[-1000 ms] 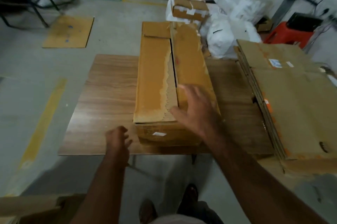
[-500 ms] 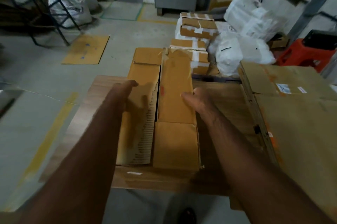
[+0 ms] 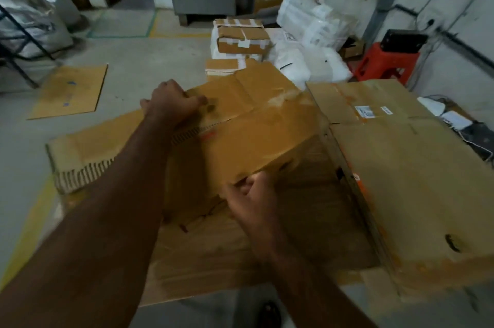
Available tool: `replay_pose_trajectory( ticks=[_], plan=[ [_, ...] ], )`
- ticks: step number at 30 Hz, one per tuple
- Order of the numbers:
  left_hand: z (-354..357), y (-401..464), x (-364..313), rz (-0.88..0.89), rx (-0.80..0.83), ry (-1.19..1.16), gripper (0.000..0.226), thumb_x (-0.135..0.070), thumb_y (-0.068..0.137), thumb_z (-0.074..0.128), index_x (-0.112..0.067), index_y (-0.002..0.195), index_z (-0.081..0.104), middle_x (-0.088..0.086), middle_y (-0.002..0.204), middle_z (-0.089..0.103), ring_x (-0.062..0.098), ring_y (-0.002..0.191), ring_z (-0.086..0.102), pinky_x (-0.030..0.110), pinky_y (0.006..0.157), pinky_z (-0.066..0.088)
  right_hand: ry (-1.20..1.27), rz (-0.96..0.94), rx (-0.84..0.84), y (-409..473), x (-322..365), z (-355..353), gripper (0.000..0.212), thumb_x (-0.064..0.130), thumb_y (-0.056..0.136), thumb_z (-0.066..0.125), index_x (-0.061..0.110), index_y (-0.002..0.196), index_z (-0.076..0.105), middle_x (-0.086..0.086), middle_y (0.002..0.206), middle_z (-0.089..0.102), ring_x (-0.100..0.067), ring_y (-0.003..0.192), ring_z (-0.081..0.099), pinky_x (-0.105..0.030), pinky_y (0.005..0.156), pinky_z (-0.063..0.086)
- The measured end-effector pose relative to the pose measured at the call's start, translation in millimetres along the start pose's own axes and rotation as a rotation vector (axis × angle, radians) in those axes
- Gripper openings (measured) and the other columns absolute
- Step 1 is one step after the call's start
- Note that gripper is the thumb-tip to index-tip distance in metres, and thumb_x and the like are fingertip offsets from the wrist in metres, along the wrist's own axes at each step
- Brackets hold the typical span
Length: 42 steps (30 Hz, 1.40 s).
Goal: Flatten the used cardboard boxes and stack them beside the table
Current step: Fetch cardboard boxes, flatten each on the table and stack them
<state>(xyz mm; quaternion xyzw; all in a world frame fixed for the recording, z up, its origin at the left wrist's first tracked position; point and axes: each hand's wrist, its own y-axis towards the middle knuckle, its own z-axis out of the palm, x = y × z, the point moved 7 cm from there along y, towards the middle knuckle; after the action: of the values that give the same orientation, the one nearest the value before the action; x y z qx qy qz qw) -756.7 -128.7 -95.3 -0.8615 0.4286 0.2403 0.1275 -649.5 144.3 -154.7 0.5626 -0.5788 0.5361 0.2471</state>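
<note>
A long brown cardboard box lies across the wooden table, turned sideways and tilted, its torn flap jutting out past the table's left side. My left hand grips the box's far upper edge with curled fingers. My right hand grips the near lower edge of the box. To the right, a stack of flattened cardboard boxes sits beside the table, a white label on its top sheet.
A flat cardboard sheet lies on the concrete floor at left. Taped boxes and white bags are piled behind the table. A red stool stands at back right, a metal rack at far left.
The box has swung from lengthwise to crosswise on the table and lifted at one side. My left hand moved to its far edge, my right hand to its near edge.
</note>
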Motion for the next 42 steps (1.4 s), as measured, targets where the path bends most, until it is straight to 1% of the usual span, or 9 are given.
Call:
replay_pose_trajectory(
  ticks=[4, 6, 8, 13, 18, 22, 26, 38, 42],
  plan=[
    [34, -24, -44, 0.23, 0.115, 0.276, 0.078, -0.076, 0.082, 0.06, -0.017, 0.133, 0.055, 0.012, 0.136, 0.055, 0.034, 0.128, 0.049, 0.062, 0.111, 0.024, 0.229, 0.223, 0.072, -35, -41, 30, 0.035, 0.044, 0.073, 0.077, 0.021, 0.085, 0.053, 0.001, 0.087, 0.06, -0.016, 0.079, 0.063, -0.056, 0.085, 0.059],
    [57, -37, -43, 0.339, 0.203, 0.349, 0.083, -0.077, 0.088, 0.049, -0.021, 0.15, 0.038, 0.011, 0.156, 0.038, 0.033, 0.146, 0.031, 0.063, 0.119, 0.006, 0.164, 0.213, 0.042, -41, -49, 36, 0.055, 0.058, 0.053, 0.071, 0.024, 0.093, 0.055, 0.001, 0.097, 0.065, -0.02, 0.089, 0.068, -0.054, 0.086, 0.058],
    [73, -40, -34, 0.408, 0.278, 0.377, 0.091, -0.079, 0.09, 0.042, -0.025, 0.16, 0.02, 0.007, 0.168, 0.018, 0.029, 0.155, 0.01, 0.061, 0.12, -0.006, 0.055, 0.148, 0.076, -43, -48, 41, 0.065, 0.061, 0.053, 0.068, 0.024, 0.105, 0.058, 0.004, 0.106, 0.066, -0.021, 0.097, 0.069, -0.05, 0.087, 0.058],
    [95, -57, -3, 0.427, 0.416, 0.354, 0.083, -0.071, 0.098, 0.033, -0.026, 0.163, 0.009, 0.0, 0.172, -0.002, 0.023, 0.157, -0.001, 0.055, 0.123, -0.004, -0.435, -0.323, -0.193, -31, -4, 4, 0.03, 0.041, 0.086, 0.064, 0.025, 0.111, 0.065, 0.006, 0.109, 0.061, -0.017, 0.102, 0.059, -0.038, 0.082, 0.053],
    [84, -86, 13, 0.462, 0.308, 0.292, 0.075, -0.065, 0.099, 0.039, -0.025, 0.161, 0.022, 0.0, 0.171, 0.01, 0.022, 0.157, 0.007, 0.056, 0.124, 0.0, -0.862, -0.432, -0.1, 27, 29, 2, 0.067, 0.056, 0.093, 0.057, 0.023, 0.149, 0.04, -0.003, 0.156, 0.036, -0.026, 0.143, 0.033, -0.05, 0.113, 0.035],
    [32, -95, 57, 0.218, 0.031, 0.277, 0.079, -0.069, 0.09, 0.055, -0.027, 0.153, 0.032, 0.007, 0.166, 0.021, 0.031, 0.153, 0.015, 0.073, 0.116, 0.009, -1.019, -0.382, 0.032, 57, 25, 11, 0.088, 0.073, 0.094, 0.043, 0.026, 0.163, 0.015, -0.002, 0.172, 0.004, -0.025, 0.157, 0.003, -0.054, 0.124, 0.005],
    [-2, -111, 143, -0.203, 0.045, 0.242, 0.102, -0.092, 0.07, 0.055, -0.044, 0.153, 0.019, 0.013, 0.166, 0.013, 0.048, 0.149, 0.016, 0.08, 0.106, 0.02, -1.076, -0.348, 0.07, 63, 14, 16, 0.085, 0.083, 0.092, 0.028, 0.036, 0.162, 0.014, 0.001, 0.173, 0.002, -0.023, 0.158, 0.001, -0.059, 0.123, 0.0],
    [7, -198, 153, -0.258, 0.053, 0.252, 0.107, -0.099, 0.065, 0.047, -0.051, 0.152, 0.009, 0.005, 0.165, 0.008, 0.047, 0.144, 0.023, 0.073, 0.101, 0.031, -1.164, -0.442, 0.052, 22, -22, -11, 0.084, 0.084, 0.092, 0.017, 0.039, 0.162, 0.01, 0.004, 0.172, 0.001, -0.019, 0.158, 0.001, -0.058, 0.122, 0.0],
    [8, -203, 151, -0.266, 0.003, 0.245, 0.109, -0.099, 0.066, 0.045, -0.048, 0.154, 0.006, 0.004, 0.167, 0.007, 0.046, 0.145, 0.022, 0.073, 0.101, 0.031, -1.107, -0.665, 0.0, 12, -8, 0, 0.082, 0.076, 0.096, 0.024, 0.027, 0.162, 0.021, 0.001, 0.172, 0.012, -0.019, 0.157, 0.008, -0.057, 0.122, 0.01]
  ],
)
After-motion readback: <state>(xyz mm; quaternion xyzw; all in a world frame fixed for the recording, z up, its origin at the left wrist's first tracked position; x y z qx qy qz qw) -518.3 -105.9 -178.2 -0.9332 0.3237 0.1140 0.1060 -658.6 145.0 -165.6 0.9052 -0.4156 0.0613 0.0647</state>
